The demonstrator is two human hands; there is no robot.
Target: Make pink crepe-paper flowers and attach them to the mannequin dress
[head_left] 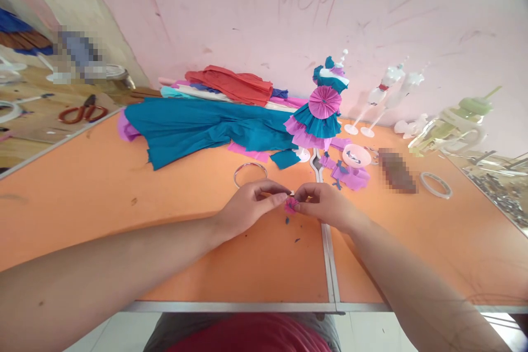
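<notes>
A small pink crepe-paper flower (pixel 291 205) with a dark centre is between my two hands, just above the orange table (pixel 198 192). My right hand (pixel 324 204) pinches its right edge between thumb and fingers. My left hand (pixel 258 202) has thumb and index finger nearly together at the flower's upper left. A tiny white bit shows by those fingertips, but what they grip is too small to tell. Behind the hands stands a doll figure on a stand, in a teal and pink crepe-paper dress (pixel 317 121) with a pink rosette (pixel 325 102).
Teal crepe paper (pixel 206 124) spreads along the back left, with red paper (pixel 231 85) behind it. A tape ring (pixel 251 175) lies near my left hand. Right of the dress are a pink bowl (pixel 357 156), purple scraps (pixel 352 177) and a white ring (pixel 436 185). Orange-handled scissors (pixel 83 113) lie far left.
</notes>
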